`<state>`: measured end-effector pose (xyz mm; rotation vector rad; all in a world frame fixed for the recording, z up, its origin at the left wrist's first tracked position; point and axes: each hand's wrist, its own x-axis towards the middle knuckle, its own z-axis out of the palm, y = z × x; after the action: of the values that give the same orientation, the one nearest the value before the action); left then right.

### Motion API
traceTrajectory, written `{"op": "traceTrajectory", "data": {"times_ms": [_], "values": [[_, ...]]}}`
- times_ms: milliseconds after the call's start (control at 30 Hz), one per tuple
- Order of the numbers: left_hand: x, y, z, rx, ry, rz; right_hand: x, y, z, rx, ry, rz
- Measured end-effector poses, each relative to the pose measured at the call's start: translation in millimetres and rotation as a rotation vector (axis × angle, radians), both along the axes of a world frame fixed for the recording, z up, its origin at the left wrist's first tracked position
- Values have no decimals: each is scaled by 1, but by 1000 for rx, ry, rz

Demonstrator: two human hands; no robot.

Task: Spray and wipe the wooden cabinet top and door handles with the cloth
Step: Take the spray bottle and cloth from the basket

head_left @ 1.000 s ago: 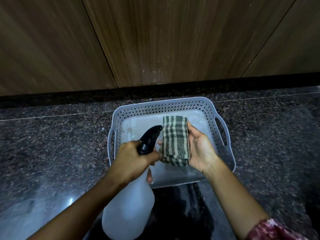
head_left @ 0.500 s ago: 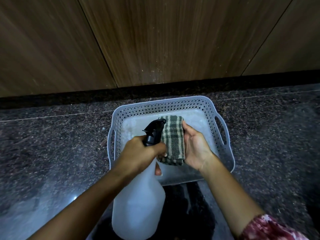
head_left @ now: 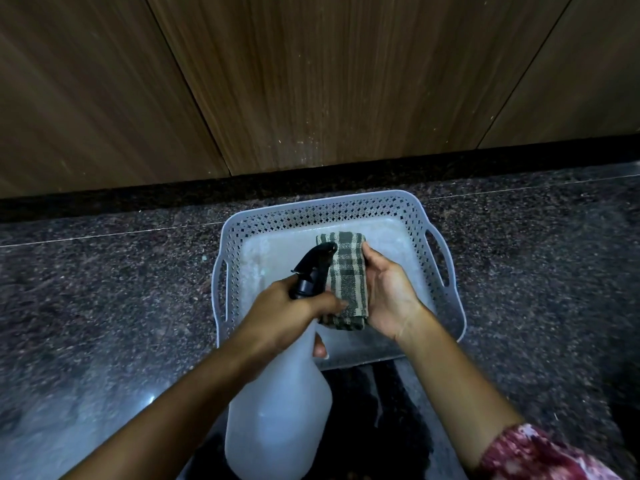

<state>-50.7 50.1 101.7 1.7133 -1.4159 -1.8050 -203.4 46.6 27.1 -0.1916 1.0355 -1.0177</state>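
Over the grey perforated basket (head_left: 446,285), you hold both of the task's things close together. Your left hand (head_left: 287,313) is clenched round the neck of the translucent white spray bottle (head_left: 277,410), with the thumb showing on the near side of the bottle's shoulder and a finger reaching right beneath the black spray head (head_left: 313,268). You have the bottle tilted, its base towards you and the nozzle aimed far and right at the cloth (head_left: 346,271). The nozzle tip overlaps the cloth's far left corner, though I cannot tell whether they touch.

Your right hand (head_left: 388,296) grasps that cloth, a folded green and cream check, with the thumb on its right edge and the palm turned left. The cloth stands lengthwise, near to far, above the basket's pale floor, just right of the spray head.

Under the basket lies a speckled dark stone surface (head_left: 104,289). Beyond it, past a black strip (head_left: 138,199), rise the wooden cabinet doors (head_left: 311,81), well apart from both hands. A red patterned sleeve (head_left: 540,455) shows on your right arm at the near right corner.
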Motion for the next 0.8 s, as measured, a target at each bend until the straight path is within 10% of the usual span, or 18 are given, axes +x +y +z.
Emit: {"op": "traceTrajectory", "data": {"times_ms": [800], "values": [[4, 4, -6, 1, -109, 32, 0, -2, 0, -18, -16, -18]]}}
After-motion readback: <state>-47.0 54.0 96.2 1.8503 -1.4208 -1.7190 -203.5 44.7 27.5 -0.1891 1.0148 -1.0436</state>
